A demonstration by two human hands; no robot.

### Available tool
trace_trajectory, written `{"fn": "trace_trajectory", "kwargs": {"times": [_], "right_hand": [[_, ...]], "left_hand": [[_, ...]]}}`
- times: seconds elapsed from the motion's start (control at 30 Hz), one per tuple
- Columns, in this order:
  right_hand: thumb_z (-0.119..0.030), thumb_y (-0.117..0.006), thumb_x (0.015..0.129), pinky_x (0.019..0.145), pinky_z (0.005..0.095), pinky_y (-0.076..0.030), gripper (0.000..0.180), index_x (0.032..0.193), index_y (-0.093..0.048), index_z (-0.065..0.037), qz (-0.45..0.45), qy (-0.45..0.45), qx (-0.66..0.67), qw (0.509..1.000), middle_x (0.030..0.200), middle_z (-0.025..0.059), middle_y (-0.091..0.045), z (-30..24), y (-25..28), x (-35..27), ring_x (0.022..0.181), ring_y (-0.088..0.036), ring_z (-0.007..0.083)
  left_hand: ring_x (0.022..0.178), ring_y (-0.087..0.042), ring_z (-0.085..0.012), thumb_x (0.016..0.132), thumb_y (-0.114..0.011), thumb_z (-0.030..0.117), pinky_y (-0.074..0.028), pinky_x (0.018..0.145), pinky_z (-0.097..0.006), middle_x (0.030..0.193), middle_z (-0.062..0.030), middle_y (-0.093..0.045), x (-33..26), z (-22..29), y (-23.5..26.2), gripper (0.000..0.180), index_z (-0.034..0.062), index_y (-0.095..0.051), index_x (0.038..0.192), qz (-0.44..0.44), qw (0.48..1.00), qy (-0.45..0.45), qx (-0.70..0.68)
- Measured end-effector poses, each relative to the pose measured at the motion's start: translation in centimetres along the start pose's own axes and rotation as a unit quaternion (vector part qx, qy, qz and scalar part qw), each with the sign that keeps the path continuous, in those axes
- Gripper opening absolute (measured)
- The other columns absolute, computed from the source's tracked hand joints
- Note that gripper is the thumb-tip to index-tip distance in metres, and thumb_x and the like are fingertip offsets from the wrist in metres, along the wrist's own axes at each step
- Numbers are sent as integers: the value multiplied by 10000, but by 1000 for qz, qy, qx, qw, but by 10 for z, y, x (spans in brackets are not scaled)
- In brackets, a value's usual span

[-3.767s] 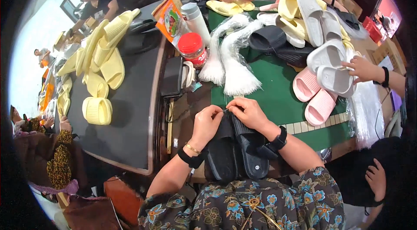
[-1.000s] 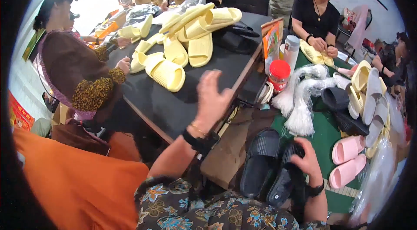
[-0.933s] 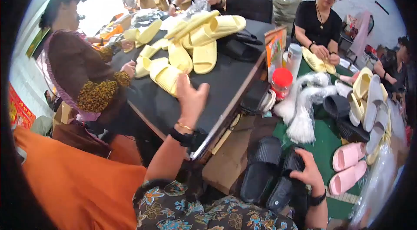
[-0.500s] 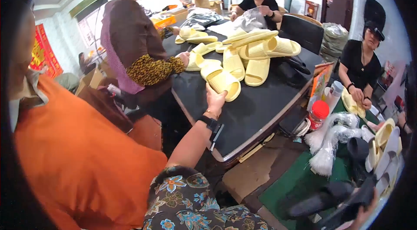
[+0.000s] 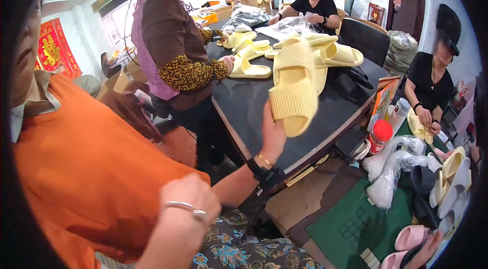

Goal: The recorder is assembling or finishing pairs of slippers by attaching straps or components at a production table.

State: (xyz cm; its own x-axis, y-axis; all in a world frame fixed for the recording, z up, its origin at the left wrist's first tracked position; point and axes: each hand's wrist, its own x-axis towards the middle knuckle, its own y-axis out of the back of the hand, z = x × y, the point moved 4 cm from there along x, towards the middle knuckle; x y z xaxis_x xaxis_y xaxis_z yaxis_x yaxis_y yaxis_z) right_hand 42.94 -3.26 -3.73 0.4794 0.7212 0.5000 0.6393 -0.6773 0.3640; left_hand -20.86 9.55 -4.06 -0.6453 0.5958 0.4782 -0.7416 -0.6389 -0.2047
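Note:
My left hand (image 5: 189,197), with a silver bangle, is raised from the lower edge in front of a person's orange top (image 5: 107,172). It looks curled, but motion blur and the back of the hand hide the fingers. Past it, a hand with a dark wristband (image 5: 272,137), its arm coming out from beside the orange top, holds up pale yellow slippers (image 5: 295,101) over the black table (image 5: 244,106). At the lower right rim, what looks like my right hand (image 5: 428,249) has its fingers stretched out beside pink slippers (image 5: 410,237). The rim cuts this hand off.
More yellow slippers (image 5: 249,69) lie on the black table, where a person in brown (image 5: 173,35) handles some. On the green mat (image 5: 351,218) are bundled clear plastic strips (image 5: 384,187) and a red-lidded jar (image 5: 380,134). Grey slippers (image 5: 455,193) are stacked at the right.
The wristband hand has lifted the yellow slippers off the pile toward me. My left hand has come into view. Black slippers have left the green mat's near end, and pink ones show there.

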Motion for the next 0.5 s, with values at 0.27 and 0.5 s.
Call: {"fn": "trace_trajectory", "kwargs": {"times": [0.27, 0.5], "right_hand": [[-270, -588, 919, 800, 325, -497, 499, 1349, -453, -57, -178, -288, 409, 847, 1227, 98, -573, -26, -133, -50, 979, -584, 229], [-267, -445, 1013, 921, 387, -501, 437, 1312, -459, 51, -163, -300, 461, 819, 1236, 148, -589, 15, -122, -93, 1087, -610, 255]], "left_hand": [[1219, -544, -200, 917, -433, -45, -401, 1047, -315, 1300, -138, -584, -129, 61, -86, 459, -1, -465, 1373, -461, 886, 52, -18], [1044, -628, -168, 915, -541, 13, -497, 919, -320, 1160, -145, -656, -192, 26, -109, 412, 60, -538, 1325, -597, 798, 81, 12]]}}
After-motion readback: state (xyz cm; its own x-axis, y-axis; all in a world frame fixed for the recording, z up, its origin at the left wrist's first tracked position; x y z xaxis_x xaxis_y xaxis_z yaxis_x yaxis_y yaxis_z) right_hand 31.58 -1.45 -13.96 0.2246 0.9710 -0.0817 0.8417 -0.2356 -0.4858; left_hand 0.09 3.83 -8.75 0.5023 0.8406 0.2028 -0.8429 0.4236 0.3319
